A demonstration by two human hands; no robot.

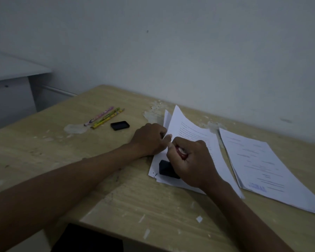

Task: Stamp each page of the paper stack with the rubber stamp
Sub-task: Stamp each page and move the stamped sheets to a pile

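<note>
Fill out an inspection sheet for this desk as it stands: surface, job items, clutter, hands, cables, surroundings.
Surface: wooden desk, veneer chipped and peeling near the wall, pale flecks scattered over it.
Job's things: paper stack under the hands, top pages curled up; rubber stamp, dark base down on a lower page; second pile of printed pages to the right, a blue mark near its lower corner.
Clutter: three pencils side by side; small black tray, perhaps an ink pad.
Grippers: left hand pinches the lifted page edge; right hand grips the stamp's red handle.
Cables: nothing seen.
Surroundings: plain wall behind; white furniture at left; dim light.
</note>
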